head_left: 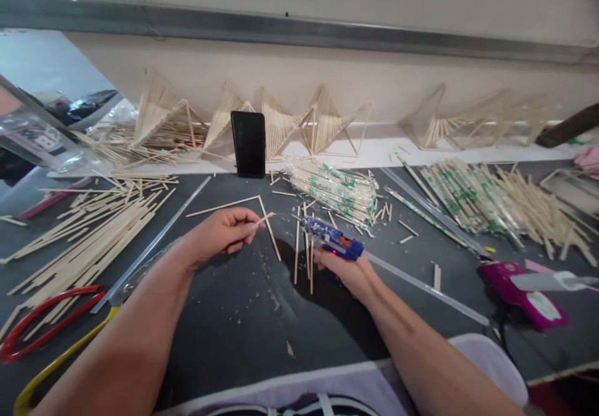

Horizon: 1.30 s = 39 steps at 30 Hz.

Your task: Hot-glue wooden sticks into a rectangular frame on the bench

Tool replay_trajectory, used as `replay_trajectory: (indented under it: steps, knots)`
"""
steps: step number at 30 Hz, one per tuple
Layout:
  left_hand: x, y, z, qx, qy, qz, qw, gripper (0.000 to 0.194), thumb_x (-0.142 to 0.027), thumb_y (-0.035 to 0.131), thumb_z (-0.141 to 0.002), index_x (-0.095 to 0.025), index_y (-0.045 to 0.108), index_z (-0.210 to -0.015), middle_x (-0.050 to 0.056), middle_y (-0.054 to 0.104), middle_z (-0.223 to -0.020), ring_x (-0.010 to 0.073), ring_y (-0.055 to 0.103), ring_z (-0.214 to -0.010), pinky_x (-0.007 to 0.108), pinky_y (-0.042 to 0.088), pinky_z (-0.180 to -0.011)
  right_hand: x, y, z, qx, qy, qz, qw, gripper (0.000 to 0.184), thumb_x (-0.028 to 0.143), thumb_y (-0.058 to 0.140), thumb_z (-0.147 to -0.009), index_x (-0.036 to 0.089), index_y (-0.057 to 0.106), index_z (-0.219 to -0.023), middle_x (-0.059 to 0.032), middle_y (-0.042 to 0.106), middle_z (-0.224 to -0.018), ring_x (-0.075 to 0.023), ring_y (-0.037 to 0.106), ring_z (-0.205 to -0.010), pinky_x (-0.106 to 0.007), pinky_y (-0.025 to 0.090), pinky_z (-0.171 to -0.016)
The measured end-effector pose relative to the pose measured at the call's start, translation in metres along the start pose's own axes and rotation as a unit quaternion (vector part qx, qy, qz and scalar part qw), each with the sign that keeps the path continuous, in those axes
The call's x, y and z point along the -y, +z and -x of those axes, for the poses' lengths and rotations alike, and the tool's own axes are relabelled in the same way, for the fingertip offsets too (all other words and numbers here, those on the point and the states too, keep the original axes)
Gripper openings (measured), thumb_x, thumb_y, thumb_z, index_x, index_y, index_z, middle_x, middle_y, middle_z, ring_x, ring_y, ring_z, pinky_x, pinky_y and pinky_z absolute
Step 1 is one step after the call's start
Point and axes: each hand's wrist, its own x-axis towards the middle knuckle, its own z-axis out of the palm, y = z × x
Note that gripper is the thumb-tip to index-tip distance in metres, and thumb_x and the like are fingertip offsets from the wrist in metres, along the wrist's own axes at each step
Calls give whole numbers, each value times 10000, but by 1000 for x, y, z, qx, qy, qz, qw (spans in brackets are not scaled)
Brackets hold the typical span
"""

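Between the thumb and fingers of my left hand (234, 230) is a short wooden stick (263, 219), its tip pointing right. Just behind it lie two sticks joined at a corner (259, 198) in an angled frame. My right hand (344, 269) is wrapped around a blue glue gun (333, 238) with a small red light on it. The gun's nozzle (297, 217) points left toward the stick's tip, with a gap between them. A few loose sticks (296, 254) lie on the dark table beneath the gun.
A black phone (248, 145) stands upright behind my hands. Twisted stick models (281, 123) line the wall. Wrapped chopsticks (334, 191) lie behind the gun, loose sticks (107, 235) at left. Red-and-yellow-handled pliers (60, 322) are near my left forearm; a magenta device (519, 294) sits right.
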Motion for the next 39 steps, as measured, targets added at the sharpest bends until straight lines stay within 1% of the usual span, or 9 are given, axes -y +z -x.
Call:
replay_trajectory:
  steps: [4, 9, 15, 19, 23, 25, 29, 33, 39]
  knots:
    - [-1, -17, 7, -34, 1, 52, 998, 242, -380, 580, -824, -181, 600, -960, -17, 529, -669, 16, 323, -401, 150, 213, -363, 3, -1, 1, 36, -12, -145, 989, 207, 357, 686, -656, 161, 617, -656, -15, 604, -605, -150, 568, -575, -282, 450, -599]
    - [-8, -35, 19, -58, 34, 109, 992, 227, -371, 598, -816, -177, 596, -935, -14, 511, -667, 13, 312, -401, 162, 204, -359, 8, 3, 5, 80, -18, -249, 965, 181, 321, 691, -685, 159, 612, -696, -11, 608, -648, -135, 568, -586, -272, 444, -606]
    - [-18, -37, 31, -84, 124, 163, 975, 194, -389, 527, -846, -223, 517, -948, -48, 430, -616, 14, 214, -370, 169, 146, -351, 7, 9, 5, 81, -26, -209, 974, 206, 346, 680, -699, 154, 606, -690, -10, 592, -623, -130, 549, -573, -268, 440, -588]
    - [-19, -14, 24, -4, 58, 49, 997, 202, -374, 562, -821, -197, 519, -908, -24, 506, -652, 27, 344, -390, 160, 179, -357, 13, 8, 14, 98, -47, -127, 986, 234, 376, 688, -685, 154, 613, -692, -9, 589, -608, -136, 555, -578, -276, 443, -596]
    - [-15, 0, 16, 56, 1, -63, 996, 218, -384, 572, -795, -175, 543, -852, -23, 533, -654, 33, 385, -399, 164, 256, -386, 20, -3, 19, 182, -105, -212, 954, 217, 378, 675, -678, 180, 586, -668, -5, 584, -661, -131, 543, -545, -273, 437, -526]
    - [-12, 0, 15, 71, -11, -110, 991, 205, -376, 579, -781, -177, 549, -821, -31, 529, -616, 43, 393, -400, 173, 288, -408, 20, -6, 16, 167, -103, -258, 946, 182, 355, 656, -708, 187, 591, -682, -2, 583, -675, -121, 535, -543, -253, 431, -497]
    - [-9, -2, 14, 119, -40, -176, 976, 190, -371, 570, -758, -184, 558, -790, -48, 469, -502, 82, 413, -395, 182, 275, -389, 13, 2, 8, 112, -37, -273, 955, 145, 322, 662, -728, 179, 638, -733, -18, 628, -720, -128, 569, -613, -239, 466, -516]
    - [-5, 2, 9, 123, -64, -205, 969, 179, -367, 557, -738, -189, 546, -752, -44, 476, -500, 116, 480, -421, 197, 326, -404, 9, 18, 9, 137, 14, -277, 951, 216, 333, 702, -694, 157, 673, -816, -64, 674, -863, -150, 605, -683, -242, 496, -511]
    - [-3, 4, 1, 89, -15, -317, 944, 174, -336, 530, -744, -178, 603, -732, -5, 588, -659, 133, 532, -600, 216, 357, -548, 7, 23, 11, 188, 63, -277, 940, 345, 343, 685, -719, 117, 672, -980, -38, 646, -635, -133, 600, -582, -229, 498, -512]
